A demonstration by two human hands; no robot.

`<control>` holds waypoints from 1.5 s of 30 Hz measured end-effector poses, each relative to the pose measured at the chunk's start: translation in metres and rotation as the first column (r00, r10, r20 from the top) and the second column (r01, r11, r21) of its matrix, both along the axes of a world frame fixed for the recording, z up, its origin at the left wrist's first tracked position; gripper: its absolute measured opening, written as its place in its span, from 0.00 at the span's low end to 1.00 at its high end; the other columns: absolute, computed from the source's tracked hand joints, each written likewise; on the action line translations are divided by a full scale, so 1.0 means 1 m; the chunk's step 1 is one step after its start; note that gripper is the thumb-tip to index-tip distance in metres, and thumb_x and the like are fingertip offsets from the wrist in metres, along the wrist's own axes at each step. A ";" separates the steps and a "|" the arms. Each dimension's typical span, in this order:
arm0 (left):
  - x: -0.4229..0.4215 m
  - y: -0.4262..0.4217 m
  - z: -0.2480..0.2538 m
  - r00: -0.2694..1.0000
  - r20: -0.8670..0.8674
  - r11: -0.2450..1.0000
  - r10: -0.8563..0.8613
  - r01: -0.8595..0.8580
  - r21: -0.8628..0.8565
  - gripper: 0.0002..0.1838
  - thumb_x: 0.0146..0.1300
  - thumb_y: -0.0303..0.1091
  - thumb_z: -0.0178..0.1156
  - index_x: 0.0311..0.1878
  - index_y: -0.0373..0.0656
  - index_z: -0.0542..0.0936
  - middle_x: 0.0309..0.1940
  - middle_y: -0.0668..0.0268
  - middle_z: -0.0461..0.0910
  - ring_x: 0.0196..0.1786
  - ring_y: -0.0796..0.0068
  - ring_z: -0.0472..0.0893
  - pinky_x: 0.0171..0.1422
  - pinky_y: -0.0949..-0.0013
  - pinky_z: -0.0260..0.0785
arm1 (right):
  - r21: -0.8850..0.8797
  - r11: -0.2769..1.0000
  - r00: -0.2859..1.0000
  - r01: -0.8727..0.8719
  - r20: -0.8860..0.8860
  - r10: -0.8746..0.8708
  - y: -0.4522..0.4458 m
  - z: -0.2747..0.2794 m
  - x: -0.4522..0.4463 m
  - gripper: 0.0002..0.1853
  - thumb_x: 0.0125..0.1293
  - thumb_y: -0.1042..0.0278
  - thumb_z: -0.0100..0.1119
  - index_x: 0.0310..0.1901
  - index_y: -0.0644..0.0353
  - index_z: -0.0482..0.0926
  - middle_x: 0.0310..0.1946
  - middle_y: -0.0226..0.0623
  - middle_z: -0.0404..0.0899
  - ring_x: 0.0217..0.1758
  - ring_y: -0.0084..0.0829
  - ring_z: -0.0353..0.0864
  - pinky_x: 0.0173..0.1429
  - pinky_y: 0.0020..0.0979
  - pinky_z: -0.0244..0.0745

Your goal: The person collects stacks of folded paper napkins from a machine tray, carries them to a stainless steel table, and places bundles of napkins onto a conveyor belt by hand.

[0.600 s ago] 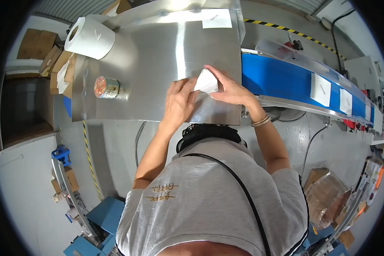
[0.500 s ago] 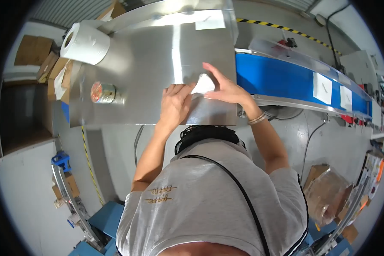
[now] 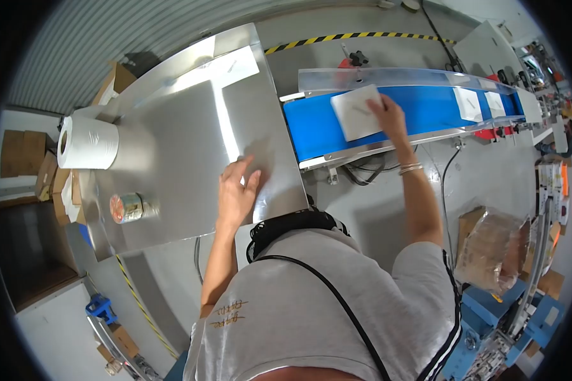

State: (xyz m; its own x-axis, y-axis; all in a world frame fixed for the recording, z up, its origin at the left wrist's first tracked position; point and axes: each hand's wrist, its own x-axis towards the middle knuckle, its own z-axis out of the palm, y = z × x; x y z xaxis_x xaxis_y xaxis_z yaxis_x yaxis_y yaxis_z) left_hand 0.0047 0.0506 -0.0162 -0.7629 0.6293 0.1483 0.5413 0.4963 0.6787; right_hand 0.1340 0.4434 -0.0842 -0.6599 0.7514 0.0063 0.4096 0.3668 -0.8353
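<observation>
The white square (image 3: 354,117) is hanging over or resting on the table-side end of the blue belt (image 3: 310,132); from my distant seat I'm not managing to tell which. Nearest to me, my left hand (image 3: 235,193) is sitting relaxed, fingers parted, over the near right corner of the metal table (image 3: 171,178), gripping nothing I can make out. To its left, a small can (image 3: 127,207) is standing apart, probably so it isn't getting in the hands' way. My right hand (image 3: 391,119) is pinching the white square by its right edge, a grip that is likely leaving most of its face flat and uncreased. Over on the left, a white roll (image 3: 98,143) is sitting by the table's edge, perhaps for easy reach. Farther along the belt, two more squares (image 3: 468,104) are lying separately, presumably so they aren't overlapping. Beyond, striped tape (image 3: 356,36) is marking the floor.
</observation>
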 end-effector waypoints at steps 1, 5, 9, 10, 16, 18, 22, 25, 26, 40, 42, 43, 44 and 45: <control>0.001 -0.001 -0.005 1.000 0.009 1.000 0.002 -0.002 -0.005 0.17 0.60 0.32 0.65 0.53 0.40 0.81 0.48 0.51 0.81 0.53 0.50 0.78 0.59 0.56 0.69 | 0.072 0.997 0.999 0.036 -0.002 -0.036 0.026 -0.005 0.010 0.25 0.63 0.54 0.67 0.56 0.63 0.79 0.39 0.41 0.85 0.38 0.26 0.82 0.45 0.29 0.77; 0.008 0.001 -0.009 0.997 0.083 0.999 -0.009 0.013 -0.049 0.17 0.61 0.31 0.64 0.53 0.38 0.81 0.42 0.52 0.82 0.42 0.54 0.81 0.49 0.58 0.74 | 0.517 0.824 0.969 0.232 -0.048 -0.243 0.108 -0.016 0.051 0.29 0.64 0.57 0.67 0.60 0.67 0.73 0.42 0.46 0.83 0.41 0.33 0.82 0.48 0.33 0.76; 0.011 0.003 -0.031 0.967 0.252 0.989 -0.028 0.065 -0.136 0.15 0.63 0.32 0.63 0.53 0.42 0.82 0.35 0.54 0.83 0.35 0.58 0.83 0.44 0.62 0.76 | 0.434 0.670 0.796 0.602 -0.387 -0.465 0.112 -0.036 0.099 0.27 0.66 0.58 0.64 0.59 0.68 0.72 0.40 0.48 0.80 0.40 0.41 0.79 0.50 0.36 0.75; 0.013 0.001 -0.046 0.963 0.265 0.991 -0.049 0.079 -0.104 0.14 0.63 0.32 0.63 0.51 0.42 0.83 0.34 0.54 0.84 0.35 0.59 0.84 0.44 0.62 0.76 | 0.255 0.681 0.708 0.686 -0.449 -0.545 0.093 -0.036 0.115 0.25 0.67 0.59 0.63 0.58 0.69 0.72 0.40 0.49 0.80 0.39 0.42 0.79 0.51 0.37 0.75; 0.014 -0.001 -0.079 0.977 -0.049 0.958 -0.206 0.211 0.194 0.08 0.62 0.30 0.63 0.43 0.40 0.85 0.31 0.59 0.83 0.30 0.68 0.82 0.36 0.67 0.75 | 0.197 0.592 0.585 0.782 0.100 -0.805 -0.133 -0.238 0.228 0.17 0.68 0.57 0.57 0.45 0.64 0.74 0.44 0.54 0.80 0.50 0.52 0.80 0.55 0.46 0.74; 0.011 -0.004 -0.082 0.960 -0.105 0.920 -0.259 0.279 0.277 0.07 0.61 0.27 0.63 0.41 0.38 0.85 0.29 0.62 0.81 0.26 0.73 0.79 0.31 0.71 0.73 | 0.120 0.523 0.491 0.844 0.220 -0.843 -0.244 -0.296 0.251 0.16 0.66 0.57 0.57 0.45 0.63 0.76 0.42 0.51 0.82 0.50 0.53 0.80 0.54 0.48 0.74; 0.007 -0.010 -0.104 0.912 0.230 0.892 -0.340 0.235 0.386 0.08 0.65 0.28 0.62 0.43 0.35 0.84 0.28 0.65 0.80 0.27 0.81 0.76 0.33 0.74 0.71 | -0.124 0.457 0.469 0.881 0.349 -0.811 -0.407 -0.382 0.269 0.16 0.63 0.62 0.55 0.45 0.65 0.80 0.32 0.48 0.84 0.30 0.39 0.85 0.39 0.38 0.80; -0.001 -0.005 -0.104 0.895 -0.046 0.868 -0.444 0.442 0.225 0.12 0.67 0.31 0.60 0.51 0.36 0.81 0.30 0.64 0.81 0.30 0.77 0.77 0.37 0.71 0.72 | -0.173 0.557 0.572 0.812 0.425 -0.702 -0.490 -0.348 0.260 0.15 0.63 0.60 0.56 0.43 0.63 0.82 0.27 0.43 0.85 0.27 0.32 0.85 0.34 0.32 0.81; -0.003 -0.002 -0.104 0.833 -0.249 0.838 -0.494 0.533 0.117 0.13 0.67 0.31 0.59 0.52 0.36 0.81 0.31 0.63 0.81 0.30 0.75 0.77 0.37 0.70 0.72 | -0.266 0.509 0.572 0.819 0.444 -0.690 -0.511 -0.327 0.256 0.16 0.62 0.59 0.56 0.42 0.62 0.82 0.28 0.42 0.85 0.27 0.31 0.85 0.35 0.32 0.81; 0.283 -0.069 -0.070 0.098 0.226 0.180 -0.969 0.908 0.378 0.09 0.68 0.26 0.58 0.48 0.34 0.82 0.36 0.64 0.82 0.37 0.78 0.80 0.42 0.73 0.73 | -0.411 -0.127 0.106 0.903 0.497 -0.861 -0.808 -0.273 0.333 0.18 0.62 0.53 0.54 0.43 0.57 0.85 0.40 0.46 0.86 0.47 0.45 0.85 0.55 0.38 0.77; 0.335 -0.111 -0.049 0.022 0.249 0.119 -0.968 0.916 0.384 0.08 0.68 0.26 0.59 0.47 0.35 0.82 0.33 0.66 0.82 0.35 0.80 0.78 0.41 0.74 0.71 | -0.403 -0.185 0.042 0.896 0.492 -0.870 -0.865 -0.281 0.349 0.21 0.62 0.49 0.54 0.45 0.58 0.85 0.39 0.47 0.86 0.46 0.45 0.85 0.53 0.38 0.78; 0.361 -0.135 -0.044 -0.019 0.268 0.092 -0.963 0.914 0.396 0.08 0.68 0.26 0.59 0.47 0.35 0.82 0.33 0.66 0.82 0.34 0.80 0.78 0.40 0.75 0.71 | -0.365 -0.205 0.014 0.908 0.516 -0.856 -0.885 -0.245 0.353 0.24 0.62 0.47 0.54 0.44 0.60 0.84 0.37 0.50 0.85 0.44 0.47 0.85 0.50 0.39 0.77; 0.386 -0.158 -0.040 -0.056 0.283 0.067 -0.957 0.910 0.408 0.08 0.68 0.27 0.59 0.46 0.36 0.83 0.33 0.66 0.82 0.34 0.81 0.77 0.40 0.75 0.70 | -0.339 -0.264 -0.076 0.903 0.479 -0.874 -0.917 -0.247 0.353 0.26 0.61 0.44 0.53 0.42 0.62 0.84 0.34 0.52 0.84 0.43 0.47 0.85 0.49 0.40 0.77; 0.410 -0.179 -0.036 -0.093 0.291 0.040 -0.952 0.906 0.421 0.07 0.68 0.27 0.59 0.46 0.36 0.83 0.33 0.67 0.82 0.34 0.81 0.77 0.40 0.75 0.70 | -0.384 -0.275 -0.054 0.881 0.497 -0.866 -0.963 -0.314 0.361 0.27 0.61 0.42 0.53 0.40 0.62 0.84 0.34 0.52 0.85 0.41 0.45 0.85 0.50 0.38 0.77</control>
